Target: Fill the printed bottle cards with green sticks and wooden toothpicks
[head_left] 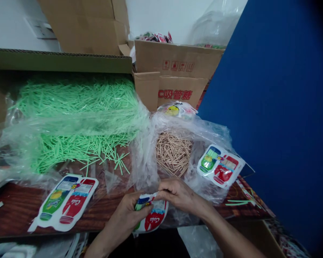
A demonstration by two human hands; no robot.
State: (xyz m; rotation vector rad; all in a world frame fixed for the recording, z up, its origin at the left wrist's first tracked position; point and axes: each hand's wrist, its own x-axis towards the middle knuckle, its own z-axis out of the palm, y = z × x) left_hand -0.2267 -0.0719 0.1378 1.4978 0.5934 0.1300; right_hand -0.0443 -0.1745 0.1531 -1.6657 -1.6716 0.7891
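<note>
A printed pouch (158,216) with red Cola and green bottle shapes is held at the table's front edge. My left hand (130,211) grips its left side, thumb across the front. The fingers of my right hand (173,193) pinch its top edge. Another such pouch (74,204) lies flat to the left. A third pouch (220,165), with sticks showing inside, rests on clear plastic at the right. Beyond my hands is a pile of brown sticks (173,152). Many green sticks (78,100) spill from a clear bag at the left.
Cardboard boxes (183,68) stand at the back, one holding printed packs. A blue panel (269,118) rises on the right. Loose green sticks (239,202) lie near the table's right front edge. Crumpled clear plastic (145,157) runs between the two piles.
</note>
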